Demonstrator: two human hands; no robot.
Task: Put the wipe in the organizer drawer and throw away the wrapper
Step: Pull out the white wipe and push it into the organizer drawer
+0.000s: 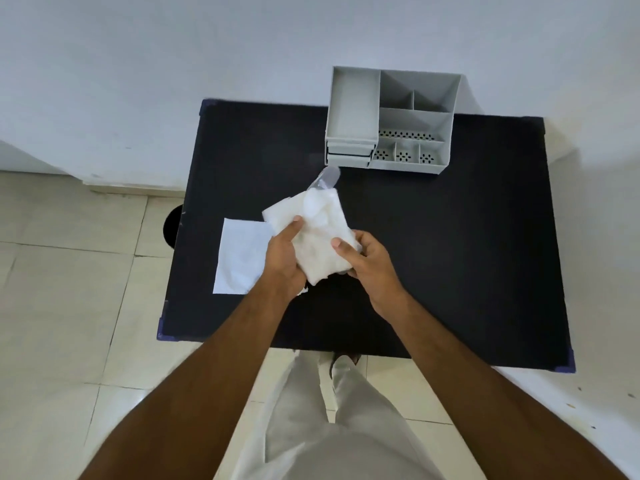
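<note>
A single head-worn wide-angle camera looks steeply down from standing height; black table [433, 254] centre frame, wall along the top.

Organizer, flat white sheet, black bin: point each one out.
organizer [353, 98], head view, floor of its large left tray.
flat white sheet [239, 258], head view, its middle.
black bin [172, 225], head view, visible edge beside the table.

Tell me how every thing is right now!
Wipe: crumpled, held up in both hands.
Clear wrapper: sticking out behind the wipe.
White sheet: flat on the table.
Organizer: upright, drawers look shut.
Left hand, right hand: gripping the wipe.
</note>
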